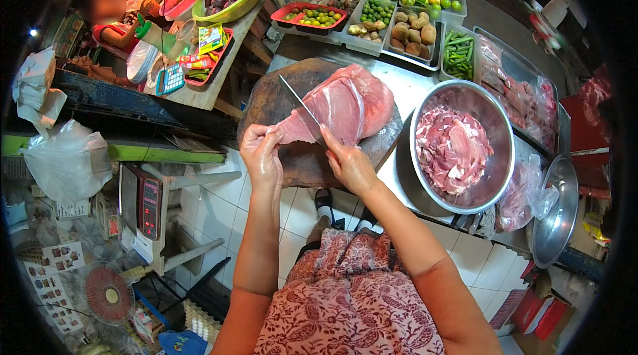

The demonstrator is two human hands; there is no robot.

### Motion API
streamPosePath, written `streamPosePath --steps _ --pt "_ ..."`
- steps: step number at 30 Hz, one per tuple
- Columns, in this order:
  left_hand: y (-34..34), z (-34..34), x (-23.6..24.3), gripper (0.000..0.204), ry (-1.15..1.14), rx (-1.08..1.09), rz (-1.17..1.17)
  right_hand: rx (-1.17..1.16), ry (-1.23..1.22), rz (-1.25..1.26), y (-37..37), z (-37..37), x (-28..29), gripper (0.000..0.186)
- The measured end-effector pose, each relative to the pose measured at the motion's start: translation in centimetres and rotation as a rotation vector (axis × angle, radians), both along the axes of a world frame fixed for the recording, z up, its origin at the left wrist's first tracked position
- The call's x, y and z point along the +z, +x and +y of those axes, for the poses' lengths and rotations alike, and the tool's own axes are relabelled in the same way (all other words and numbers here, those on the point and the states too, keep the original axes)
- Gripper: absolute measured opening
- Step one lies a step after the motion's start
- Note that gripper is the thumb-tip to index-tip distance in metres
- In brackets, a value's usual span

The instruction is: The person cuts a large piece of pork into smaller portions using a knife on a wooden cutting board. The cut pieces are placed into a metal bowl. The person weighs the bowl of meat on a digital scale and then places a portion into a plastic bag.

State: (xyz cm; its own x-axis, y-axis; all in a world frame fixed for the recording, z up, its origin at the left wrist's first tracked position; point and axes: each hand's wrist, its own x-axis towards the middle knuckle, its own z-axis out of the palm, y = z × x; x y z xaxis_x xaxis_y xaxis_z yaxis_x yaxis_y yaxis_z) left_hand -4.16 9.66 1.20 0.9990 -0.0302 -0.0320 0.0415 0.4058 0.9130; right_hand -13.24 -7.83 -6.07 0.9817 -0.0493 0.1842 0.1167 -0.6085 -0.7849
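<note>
A round, dark wooden chopping board (266, 109) carries a large pink slab of raw meat (359, 99). My left hand (259, 149) pinches the thin left end of the meat near the board's front-left. My right hand (342, 162) grips a long knife (299, 102), whose blade lies slanted across the meat, tip toward the back left. To the right of the board, a steel bowl (505, 135) holds a pile of sliced raw meat (452, 145).
Produce tubs (372, 26) line the back; a meat tray (518, 82) and steel basin (558, 212) are at right. A side table (209, 89) with baskets, a scale (146, 212), a fan (106, 295) and a plastic bag (66, 159) are left. Another person (106, 32) is at upper left.
</note>
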Motion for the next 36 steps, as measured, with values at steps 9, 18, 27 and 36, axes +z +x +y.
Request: streamPosePath --steps 9,18,27,36 --pt "-1.7 0.5 -0.5 0.015 0.063 -0.04 0.027 0.093 -0.066 0.114 -2.9 0.0 0.4 0.074" --pt "-0.7 1.7 0.5 0.014 -0.069 0.009 -0.029 0.037 -0.156 0.107 -1.6 1.2 1.1 0.071" --pt "0.3 6.3 6.5 0.011 0.241 0.046 -0.057 0.126 -0.077 0.122 -6.2 1.3 -1.1 0.075" --pt "-0.7 7.0 -3.0 0.021 1.1 -0.319 -0.216 0.016 -0.013 0.08 -5.9 -0.4 1.9 0.071"
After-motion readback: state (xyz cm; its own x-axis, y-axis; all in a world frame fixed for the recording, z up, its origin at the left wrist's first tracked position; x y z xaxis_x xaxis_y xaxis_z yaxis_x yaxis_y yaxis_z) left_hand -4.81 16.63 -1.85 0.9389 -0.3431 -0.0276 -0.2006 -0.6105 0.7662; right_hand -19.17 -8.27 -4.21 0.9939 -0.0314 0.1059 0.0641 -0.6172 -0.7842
